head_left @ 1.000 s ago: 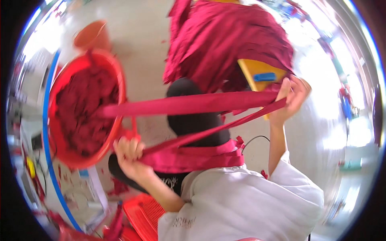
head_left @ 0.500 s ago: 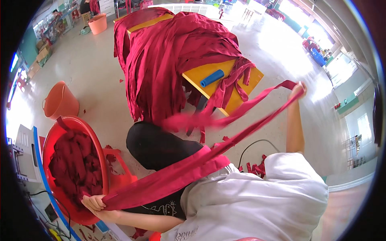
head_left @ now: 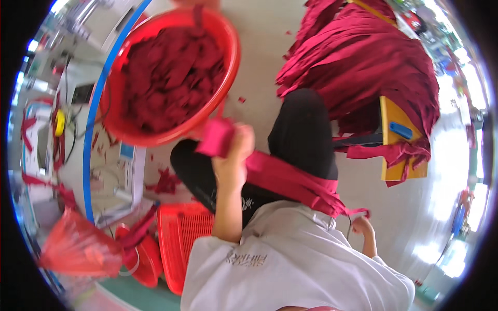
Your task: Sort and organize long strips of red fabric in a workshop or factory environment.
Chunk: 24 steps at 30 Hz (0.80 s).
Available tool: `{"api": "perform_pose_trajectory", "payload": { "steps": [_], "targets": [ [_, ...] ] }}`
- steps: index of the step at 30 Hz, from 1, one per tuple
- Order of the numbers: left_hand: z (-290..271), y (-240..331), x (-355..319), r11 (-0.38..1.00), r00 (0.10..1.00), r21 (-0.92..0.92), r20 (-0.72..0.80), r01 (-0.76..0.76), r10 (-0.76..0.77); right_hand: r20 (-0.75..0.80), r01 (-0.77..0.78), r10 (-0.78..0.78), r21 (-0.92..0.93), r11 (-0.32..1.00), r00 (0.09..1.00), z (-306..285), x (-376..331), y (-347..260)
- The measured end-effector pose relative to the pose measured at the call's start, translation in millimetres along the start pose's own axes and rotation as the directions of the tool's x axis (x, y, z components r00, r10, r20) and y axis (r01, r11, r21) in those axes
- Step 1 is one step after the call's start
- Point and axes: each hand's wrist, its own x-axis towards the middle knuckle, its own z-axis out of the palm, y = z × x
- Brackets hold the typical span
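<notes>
My left hand (head_left: 236,153), smeared by motion, is closed round a dark red fabric strip (head_left: 290,173), and a short folded end of it sticks out past the fingers. The strip runs across my lap toward my right side, where it bunches and narrows. By its thin tail is my right hand (head_left: 362,226), fingers curled; it looks closed on the tail, though it is small here. Ahead of my left hand stands a red tub (head_left: 228,78) heaped with dark red fabric pieces (head_left: 174,78).
Many long dark red strips (head_left: 363,57) drape over a yellow board stand (head_left: 391,116) ahead right, with a blue tube (head_left: 401,130) on it. To the left are a blue-edged table (head_left: 93,171), a red basket (head_left: 181,233) and a red plastic bag (head_left: 83,249). Scraps (head_left: 165,181) lie on the floor.
The view has turned left. My left hand has moved from beside the tub to above my lap. My right hand, earlier stretched out far right, is now low by my side, and the strip hangs slacker.
</notes>
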Motion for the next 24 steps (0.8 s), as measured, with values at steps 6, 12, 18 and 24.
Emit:
{"api": "perform_pose_trajectory", "payload": {
  "steps": [6, 12, 18, 24],
  "targets": [
    [20.8, -7.9, -21.7, 0.774, 0.936, 0.581, 0.351, -0.252, 0.041, -0.911, 0.469, -0.048, 0.165, 0.868, 0.410, -293.8, -36.1, -362.1],
    [12.8, -8.5, -32.6, 0.463, 0.848, 0.745, 0.529, -0.481, 0.029, -0.822, 0.880, -0.570, -0.262, 0.395, 0.011, -333.6, -53.0, -464.8],
    [1.9, -5.6, -40.0, 0.391, 0.885, 0.826, 0.462, -0.405, -0.059, -0.816, 0.960, -0.578, -0.161, 0.231, 0.002, -338.5, -33.1, -465.5],
    [-1.1, -18.6, -43.2, 0.624, 0.952, 0.742, 0.306, -0.245, 0.011, -0.813, 0.961, -0.569, -0.044, 0.274, 0.125, -335.1, -25.0, -469.4]
  ]
}}
